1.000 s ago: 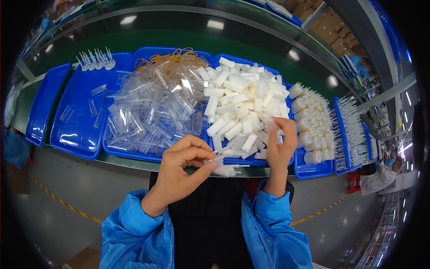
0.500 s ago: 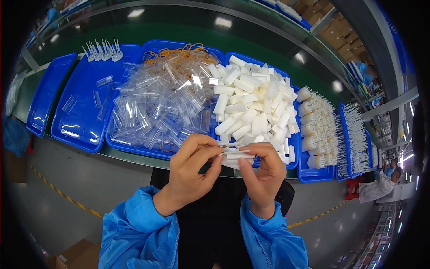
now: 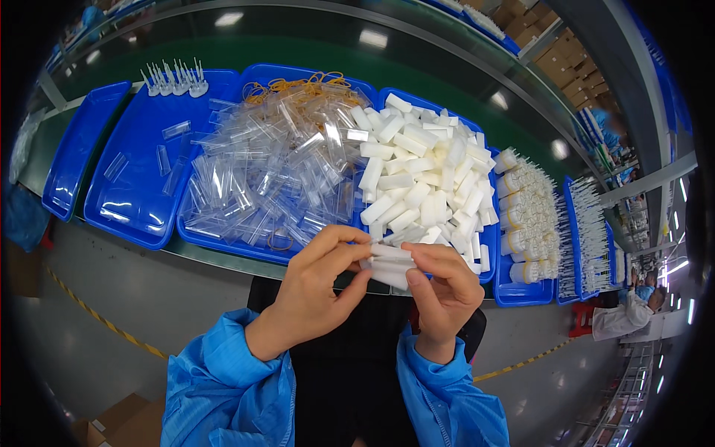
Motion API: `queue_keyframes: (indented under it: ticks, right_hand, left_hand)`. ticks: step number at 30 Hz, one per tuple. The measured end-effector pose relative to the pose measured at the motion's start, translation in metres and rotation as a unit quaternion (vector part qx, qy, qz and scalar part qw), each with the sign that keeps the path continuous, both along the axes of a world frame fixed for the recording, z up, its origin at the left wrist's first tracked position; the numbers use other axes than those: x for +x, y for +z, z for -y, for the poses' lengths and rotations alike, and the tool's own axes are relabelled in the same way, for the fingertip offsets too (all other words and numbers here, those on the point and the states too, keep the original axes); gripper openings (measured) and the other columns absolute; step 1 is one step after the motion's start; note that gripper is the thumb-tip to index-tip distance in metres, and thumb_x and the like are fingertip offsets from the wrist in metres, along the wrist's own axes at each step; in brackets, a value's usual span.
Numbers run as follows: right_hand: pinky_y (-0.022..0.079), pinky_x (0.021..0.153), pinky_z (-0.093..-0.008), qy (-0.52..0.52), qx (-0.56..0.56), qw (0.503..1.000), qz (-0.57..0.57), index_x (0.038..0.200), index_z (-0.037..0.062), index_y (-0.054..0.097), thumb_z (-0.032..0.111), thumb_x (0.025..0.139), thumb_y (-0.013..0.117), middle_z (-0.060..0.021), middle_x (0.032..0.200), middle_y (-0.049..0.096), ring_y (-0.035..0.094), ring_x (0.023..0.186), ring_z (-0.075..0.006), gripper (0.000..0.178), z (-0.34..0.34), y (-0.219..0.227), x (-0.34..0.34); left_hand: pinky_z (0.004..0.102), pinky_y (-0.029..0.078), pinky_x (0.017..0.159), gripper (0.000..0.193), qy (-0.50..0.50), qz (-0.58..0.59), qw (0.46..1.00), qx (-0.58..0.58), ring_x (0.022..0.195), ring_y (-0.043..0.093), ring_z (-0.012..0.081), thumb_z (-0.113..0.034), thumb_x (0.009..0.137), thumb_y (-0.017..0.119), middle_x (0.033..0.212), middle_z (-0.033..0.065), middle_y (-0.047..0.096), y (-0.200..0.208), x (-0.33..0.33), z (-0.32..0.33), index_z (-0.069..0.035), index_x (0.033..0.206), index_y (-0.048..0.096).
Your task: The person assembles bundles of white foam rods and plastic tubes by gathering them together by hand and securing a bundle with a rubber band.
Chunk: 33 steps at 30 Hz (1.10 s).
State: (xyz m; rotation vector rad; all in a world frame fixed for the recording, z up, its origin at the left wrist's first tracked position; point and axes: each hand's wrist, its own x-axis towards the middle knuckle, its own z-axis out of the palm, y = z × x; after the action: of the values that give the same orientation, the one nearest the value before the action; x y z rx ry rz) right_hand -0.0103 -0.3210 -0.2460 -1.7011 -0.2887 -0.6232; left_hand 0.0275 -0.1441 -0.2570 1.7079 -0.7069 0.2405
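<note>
My left hand (image 3: 316,290) and my right hand (image 3: 444,292) meet in front of me, both pinching a small bundle of white foam pieces (image 3: 390,264) held just below the tray edge. Behind my hands a blue tray (image 3: 488,253) carries a heap of white foam blocks (image 3: 424,179). To its left lies a pile of clear plastic sleeves (image 3: 275,167) in another blue tray (image 3: 216,242), with tan rubber bands (image 3: 294,86) at the back.
Two more blue trays (image 3: 134,171) (image 3: 74,149) sit at the left, one with small white pronged parts (image 3: 173,80). Bundled white pieces (image 3: 525,216) and rows of thin white sticks (image 3: 588,238) fill trays at the right. A person (image 3: 625,313) works far right.
My right hand left the foam heap and came back toward my left hand. Both hands now close together on the white foam pieces.
</note>
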Motion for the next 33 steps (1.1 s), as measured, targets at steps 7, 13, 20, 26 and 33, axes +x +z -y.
queue_keyframes:
  ticks: [7, 13, 20, 26, 33]
  right_hand:
    - [0.049, 0.080, -0.0313, 0.047, -0.086, 0.995, -0.030, 0.101, -0.0013, 0.071, -0.007, 0.074, 0.071, -0.0145, 0.103, 0.071, 0.067, 0.090, -0.0254, 0.028, 0.000, 0.012, 0.003]
    - [0.048, 0.086, -0.0339, 0.073, -0.104, 0.991, -0.038, 0.105, -0.0027, 0.066, -0.003, 0.074, 0.072, -0.0182, 0.103, 0.068, 0.063, 0.095, -0.0247, 0.032, 0.004, -0.003, 0.002]
    - [0.048, 0.080, -0.0327, 0.091, -0.009, 0.995, -0.027, 0.103, 0.0014, 0.064, 0.001, 0.075, 0.075, -0.0128, 0.098, 0.065, 0.062, 0.093, -0.0237, 0.030, 0.017, 0.002, 0.006]
    - [0.048, 0.073, -0.0294, -0.192, -0.220, 0.956, 0.007, 0.111, 0.0013, 0.061, 0.006, 0.078, 0.070, -0.0103, 0.096, 0.062, 0.060, 0.079, -0.0211, 0.035, 0.063, -0.002, 0.052]
    - [0.049, 0.064, -0.0352, -0.292, -0.373, 0.880, -0.037, 0.115, 0.0067, 0.062, 0.008, 0.077, 0.071, -0.0084, 0.090, 0.064, 0.061, 0.076, -0.0241, 0.039, 0.059, -0.013, 0.087]
  left_hand:
    - [0.0344, 0.056, 0.068, 0.041, 0.000, -0.059, 0.998, 0.025, 0.083, 0.066, 0.0281, 0.013, 0.077, 0.065, 0.106, 0.0162, 0.059, 0.007, -0.002, -0.001, 0.002, 0.115, 0.057]
    - [0.0326, 0.055, 0.069, 0.042, -0.018, -0.008, 0.999, 0.044, 0.080, 0.065, 0.0269, 0.012, 0.075, 0.066, 0.106, 0.0141, 0.056, 0.011, -0.001, 0.000, 0.002, 0.114, 0.058]
    - [0.0279, 0.057, 0.078, 0.039, -0.127, -0.185, 0.974, -0.003, 0.093, 0.062, 0.0201, 0.011, 0.074, 0.068, 0.109, 0.0109, 0.049, 0.000, 0.009, -0.007, 0.001, 0.111, 0.060]
    - [0.0238, 0.055, 0.076, 0.026, -0.169, -0.230, 0.957, -0.057, 0.090, 0.061, 0.0153, 0.009, 0.080, 0.064, 0.106, 0.0092, 0.051, 0.005, 0.008, -0.005, 0.003, 0.105, 0.063]
    - [0.0214, 0.055, 0.075, 0.010, -0.169, -0.309, 0.924, -0.148, 0.086, 0.062, 0.0113, 0.005, 0.085, 0.066, 0.098, 0.0061, 0.054, -0.004, 0.009, -0.002, 0.005, 0.095, 0.067]
